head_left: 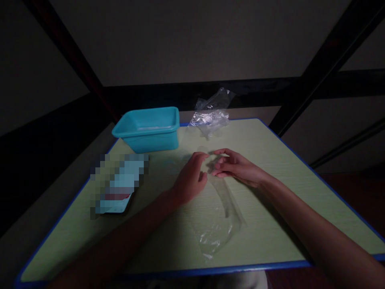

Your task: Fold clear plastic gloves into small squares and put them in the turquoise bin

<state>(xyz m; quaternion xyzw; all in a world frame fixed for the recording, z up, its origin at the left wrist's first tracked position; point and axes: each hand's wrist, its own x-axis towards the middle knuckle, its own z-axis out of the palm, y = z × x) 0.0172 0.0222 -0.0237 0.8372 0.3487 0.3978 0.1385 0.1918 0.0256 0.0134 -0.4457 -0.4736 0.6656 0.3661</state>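
My left hand (191,178) hovers over the middle of the table, its fingers curved and the thumb held apart, with nothing visible in it. Facing it across a small gap is my right hand (236,166), its index finger stretched out and the other fingers loosely curled near the thumb. I see no object in its grasp, though the inside of the curl is partly hidden. A clear plastic bag (215,237) lies flat below the hands, and its upper end reaches close to my right fingertips. Whether they touch it I cannot tell.
A turquoise plastic basin (152,138) stands at the back left. Crumpled clear plastic (212,116) lies at the back edge. On the left is a phone-like flat device (123,188), mostly pixelated. The pale table (279,237) has a blue rim; dark panels rise behind it.
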